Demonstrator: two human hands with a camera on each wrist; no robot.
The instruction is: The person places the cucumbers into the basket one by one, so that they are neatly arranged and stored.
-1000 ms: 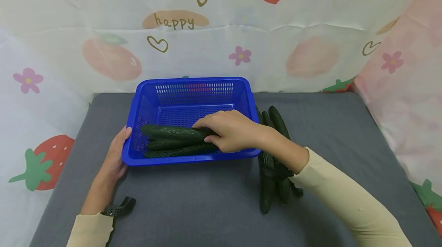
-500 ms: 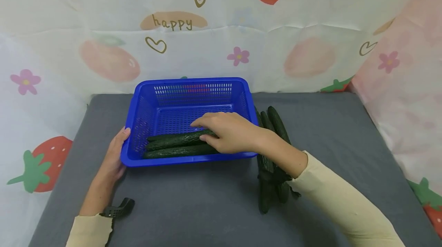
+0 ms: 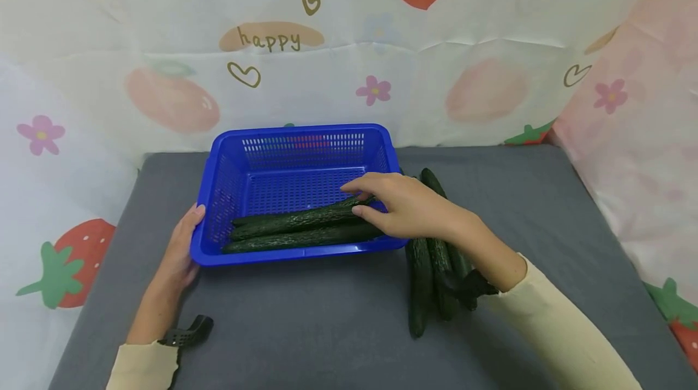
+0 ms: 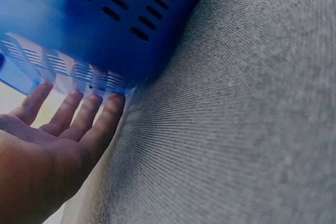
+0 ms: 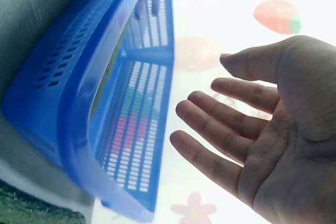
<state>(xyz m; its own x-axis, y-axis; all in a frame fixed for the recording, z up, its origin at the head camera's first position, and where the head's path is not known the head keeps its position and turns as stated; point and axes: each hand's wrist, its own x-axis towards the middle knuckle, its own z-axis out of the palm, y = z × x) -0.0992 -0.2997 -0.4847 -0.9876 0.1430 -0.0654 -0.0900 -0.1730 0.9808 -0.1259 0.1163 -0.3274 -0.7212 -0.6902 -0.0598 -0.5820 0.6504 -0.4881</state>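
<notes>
Cucumbers [image 3: 297, 232] lie lengthwise in a blue perforated plastic basket [image 3: 283, 187], side by side along its near wall, at 6 o'clock from the basket's centre. At 8 o'clock the left hand [image 3: 180, 251] steadies the basket's end: its thumb rests at the rim, and the left wrist view shows the other fingers nearly straight, slightly apart, their tips against the slotted wall. The right hand [image 3: 409, 203] hovers between 3 and 4 o'clock, over the right ends of the cucumbers; its fingers are spread and loosely bent, with a gap between thumb and fingertips. Just outside the basket, at 4 o'clock, a loose pile of more cucumbers [image 3: 420, 287] lies on the grey counter [image 3: 305, 329], partly covered by the right forearm. A black wrist mount [image 3: 188, 332] sits on the left wrist, between 7 and 8 o'clock. Behind, at 12 o'clock, hangs a fruit-and-flower printed cloth [image 3: 327, 93].
</notes>
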